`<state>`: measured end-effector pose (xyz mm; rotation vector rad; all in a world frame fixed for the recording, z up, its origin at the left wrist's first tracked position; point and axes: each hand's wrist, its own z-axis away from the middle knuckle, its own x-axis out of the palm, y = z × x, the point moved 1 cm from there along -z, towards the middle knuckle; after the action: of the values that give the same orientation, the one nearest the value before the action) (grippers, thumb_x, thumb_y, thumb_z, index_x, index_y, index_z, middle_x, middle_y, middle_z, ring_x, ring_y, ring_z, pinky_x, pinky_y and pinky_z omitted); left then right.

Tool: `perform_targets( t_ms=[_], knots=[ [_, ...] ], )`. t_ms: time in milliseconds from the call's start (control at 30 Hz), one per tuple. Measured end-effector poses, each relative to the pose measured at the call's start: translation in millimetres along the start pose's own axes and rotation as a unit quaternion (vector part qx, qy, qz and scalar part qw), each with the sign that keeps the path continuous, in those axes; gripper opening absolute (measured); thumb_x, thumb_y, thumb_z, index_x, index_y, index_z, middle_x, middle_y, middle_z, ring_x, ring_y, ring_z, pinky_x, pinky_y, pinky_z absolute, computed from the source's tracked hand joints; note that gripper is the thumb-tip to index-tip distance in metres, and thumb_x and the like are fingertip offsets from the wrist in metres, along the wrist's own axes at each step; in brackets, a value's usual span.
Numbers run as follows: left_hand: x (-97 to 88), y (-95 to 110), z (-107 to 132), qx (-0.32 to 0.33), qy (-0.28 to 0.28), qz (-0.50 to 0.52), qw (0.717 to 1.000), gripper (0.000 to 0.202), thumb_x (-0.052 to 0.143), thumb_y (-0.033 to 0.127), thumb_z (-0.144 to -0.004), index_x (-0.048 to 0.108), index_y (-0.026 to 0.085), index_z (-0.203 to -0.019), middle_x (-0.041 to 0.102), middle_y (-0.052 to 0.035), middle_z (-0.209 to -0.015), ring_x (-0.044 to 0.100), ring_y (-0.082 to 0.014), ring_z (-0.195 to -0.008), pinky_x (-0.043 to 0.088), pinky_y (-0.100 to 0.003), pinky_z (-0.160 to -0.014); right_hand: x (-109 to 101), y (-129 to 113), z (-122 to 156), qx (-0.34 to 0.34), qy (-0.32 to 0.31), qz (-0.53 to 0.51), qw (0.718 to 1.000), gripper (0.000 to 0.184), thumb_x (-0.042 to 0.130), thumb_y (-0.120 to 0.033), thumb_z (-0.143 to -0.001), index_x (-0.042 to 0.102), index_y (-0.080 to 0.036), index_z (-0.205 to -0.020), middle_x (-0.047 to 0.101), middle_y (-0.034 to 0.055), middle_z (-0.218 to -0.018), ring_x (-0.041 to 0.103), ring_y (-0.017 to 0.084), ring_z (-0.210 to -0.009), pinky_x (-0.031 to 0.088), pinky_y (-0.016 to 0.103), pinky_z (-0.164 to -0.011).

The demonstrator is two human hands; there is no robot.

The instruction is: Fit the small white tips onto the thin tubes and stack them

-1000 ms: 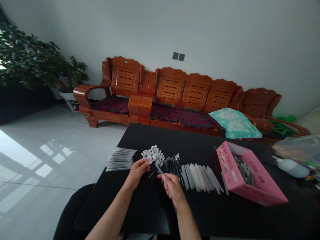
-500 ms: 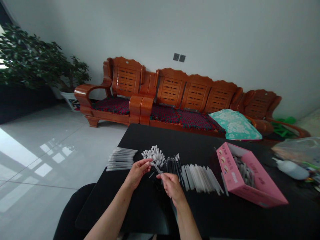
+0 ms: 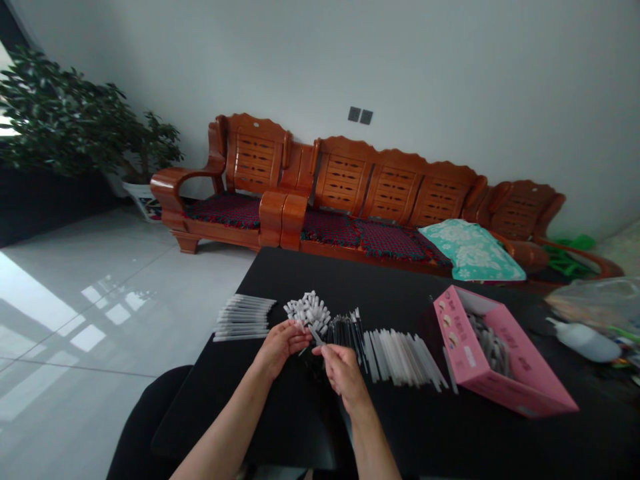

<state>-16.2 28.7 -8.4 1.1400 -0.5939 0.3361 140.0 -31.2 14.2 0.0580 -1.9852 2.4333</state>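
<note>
My right hand (image 3: pixel 343 375) pinches a thin greyish tube (image 3: pixel 316 335) that points up and left. My left hand (image 3: pixel 284 343) is beside its tip, thumb and fingers drawn together; what is between them is too small to make out. Just beyond the fingers lies a heap of short white pieces like caps (image 3: pixel 309 308). To the right of it are thin black sticks (image 3: pixel 346 333) with pale tips, then a row of translucent tubes (image 3: pixel 400 357). A row of long white sticks (image 3: pixel 244 317) lies at the left. Something dark under my hands is partly hidden.
On the black table (image 3: pixel 280 413), a pink box (image 3: pixel 530 393) holds many greyish tubes. A white bottle (image 3: pixel 586 341) and a clear plastic bag (image 3: pixel 595 300) are at the far right. A wooden sofa (image 3: pixel 370 180) stands behind the table.
My left hand has shifted slightly right and its fingers have turned in towards the heap of white pieces. My right hand stays almost in place with the tube.
</note>
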Motion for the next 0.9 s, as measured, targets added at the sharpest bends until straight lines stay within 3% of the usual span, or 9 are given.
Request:
perform_targets(
  t_ms=[233, 467, 667, 900],
  knots=[
    [3.2, -0.8, -5.6, 0.035, 0.072, 0.068, 0.994, 0.024, 0.065, 0.013, -0.078, 0.057, 0.013, -0.101, 0.072, -0.0121, -0.084, 0.071, -0.0197, -0.076, 0.058, -0.032, -0.073, 2.8, 8.9, -2.8, -0.015, -0.009, 0.054, 0.998, 0.052, 0.056, -0.056, -0.079, 0.071, -0.008, -0.091, 0.032, -0.0093, -0.04, 0.023, 0.005, -0.035, 0.017, 0.02, -0.036],
    [7.9, -0.3, -0.9, 0.054, 0.102, 0.07, 0.991, 0.018, 0.065, 0.014, -0.077, 0.057, 0.013, -0.093, 0.072, -0.0126, -0.082, 0.072, -0.0206, -0.075, 0.058, -0.03, -0.07, 5.0, 15.5, -5.9, -0.04, -0.007, 0.081, 0.996, 0.047, 0.052, -0.052, -0.083, 0.071, -0.009, -0.089, 0.034, -0.008, -0.042, 0.027, 0.006, -0.038, 0.018, 0.021, -0.039],
    [14.0, -4.2, 4.3, 0.06, 0.083, 0.03, 0.994, 0.024, 0.07, 0.021, -0.073, 0.054, 0.015, -0.09, 0.073, -0.0097, -0.08, 0.071, -0.0202, -0.073, 0.057, -0.028, -0.066, 7.7, 14.4, -10.0, -0.073, 0.009, 0.11, 0.991, 0.046, 0.049, -0.05, -0.086, 0.068, -0.01, -0.076, 0.035, -0.0058, -0.045, 0.029, 0.008, -0.044, 0.018, 0.022, -0.042],
    [14.8, -5.9, 4.2, 0.096, 0.101, -0.027, 0.99, 0.031, 0.072, 0.036, -0.07, 0.055, 0.016, -0.086, 0.071, -0.005, -0.075, 0.069, -0.0175, -0.067, 0.056, -0.028, -0.063, 11.1, -0.7, -7.8, -0.125, 0.027, 0.224, 0.966, 0.044, 0.045, -0.046, -0.087, 0.06, -0.014, -0.061, 0.036, -0.0039, -0.05, 0.032, 0.011, -0.052, 0.02, 0.024, -0.047]
  ],
)
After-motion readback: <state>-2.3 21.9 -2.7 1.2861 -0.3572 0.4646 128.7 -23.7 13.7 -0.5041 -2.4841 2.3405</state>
